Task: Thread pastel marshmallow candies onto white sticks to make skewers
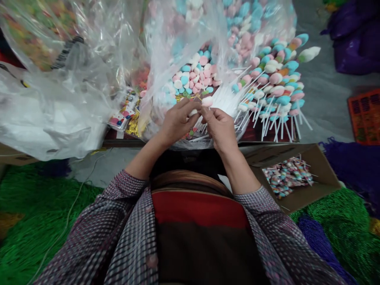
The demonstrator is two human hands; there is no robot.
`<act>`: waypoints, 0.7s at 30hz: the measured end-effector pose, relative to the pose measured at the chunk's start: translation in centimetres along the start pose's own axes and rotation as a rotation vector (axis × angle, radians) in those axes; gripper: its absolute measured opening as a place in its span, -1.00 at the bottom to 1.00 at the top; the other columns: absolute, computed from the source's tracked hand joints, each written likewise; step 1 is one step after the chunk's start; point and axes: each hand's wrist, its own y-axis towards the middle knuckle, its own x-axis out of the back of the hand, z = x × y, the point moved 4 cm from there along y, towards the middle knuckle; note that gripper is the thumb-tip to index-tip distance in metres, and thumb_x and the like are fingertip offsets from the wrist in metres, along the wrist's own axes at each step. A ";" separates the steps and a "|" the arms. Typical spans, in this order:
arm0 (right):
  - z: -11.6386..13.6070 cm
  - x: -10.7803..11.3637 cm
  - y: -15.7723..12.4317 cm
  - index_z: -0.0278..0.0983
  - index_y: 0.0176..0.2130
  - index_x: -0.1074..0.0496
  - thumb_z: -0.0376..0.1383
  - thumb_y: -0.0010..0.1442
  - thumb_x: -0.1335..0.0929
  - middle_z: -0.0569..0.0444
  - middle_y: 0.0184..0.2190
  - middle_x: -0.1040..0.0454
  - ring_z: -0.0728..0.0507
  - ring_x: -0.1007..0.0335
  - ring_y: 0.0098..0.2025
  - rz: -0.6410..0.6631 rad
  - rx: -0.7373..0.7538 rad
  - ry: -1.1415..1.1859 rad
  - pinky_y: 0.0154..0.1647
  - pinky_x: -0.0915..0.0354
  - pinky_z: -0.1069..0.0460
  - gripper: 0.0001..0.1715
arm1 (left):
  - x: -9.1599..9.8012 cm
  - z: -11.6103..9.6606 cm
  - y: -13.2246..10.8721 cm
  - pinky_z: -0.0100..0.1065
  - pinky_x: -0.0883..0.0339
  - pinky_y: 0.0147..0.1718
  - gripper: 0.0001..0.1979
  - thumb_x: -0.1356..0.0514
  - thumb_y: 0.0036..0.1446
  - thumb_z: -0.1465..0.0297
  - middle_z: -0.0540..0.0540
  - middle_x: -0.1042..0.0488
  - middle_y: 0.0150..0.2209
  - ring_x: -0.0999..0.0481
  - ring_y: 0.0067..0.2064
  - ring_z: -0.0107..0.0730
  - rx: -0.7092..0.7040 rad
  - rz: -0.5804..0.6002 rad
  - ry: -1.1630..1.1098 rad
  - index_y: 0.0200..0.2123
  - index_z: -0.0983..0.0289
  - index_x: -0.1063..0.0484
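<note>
My left hand [177, 120] and my right hand [219, 128] meet over a clear plastic bag [166, 47] of loose pink, blue and white marshmallows [196, 73]. The left fingers pinch a small white marshmallow [192, 113]. The right fingers hold a pale pink marshmallow [207, 101], apparently on a white stick, though the stick's end is hidden among a bundle of white sticks [225, 103]. To the right lies a heap of finished marshmallow skewers [276, 79] with sticks pointing toward me.
A cardboard box [320, 166] at my right holds wrapped candies [286, 176]. A big crumpled plastic bag [53, 99] lies at the left, with small printed packets [124, 114] beside it. Green tinsel [35, 213] and purple tinsel [353, 166] cover the floor. An orange crate [365, 116] sits far right.
</note>
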 end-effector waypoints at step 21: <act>-0.8 -0.4 -1.1 -0.22 -0.37 -0.45 -0.05 0.14 -0.49 0.26 -0.55 -0.30 0.06 -0.20 -0.51 -0.015 0.013 0.107 -0.49 -0.11 0.12 -0.68 | -5.1 1.1 -1.6 -0.52 -0.28 -0.51 -0.69 -0.52 0.02 0.14 -0.09 -0.51 -0.42 -0.39 -0.46 -0.62 0.447 -0.243 -1.237 -0.35 0.18 -0.53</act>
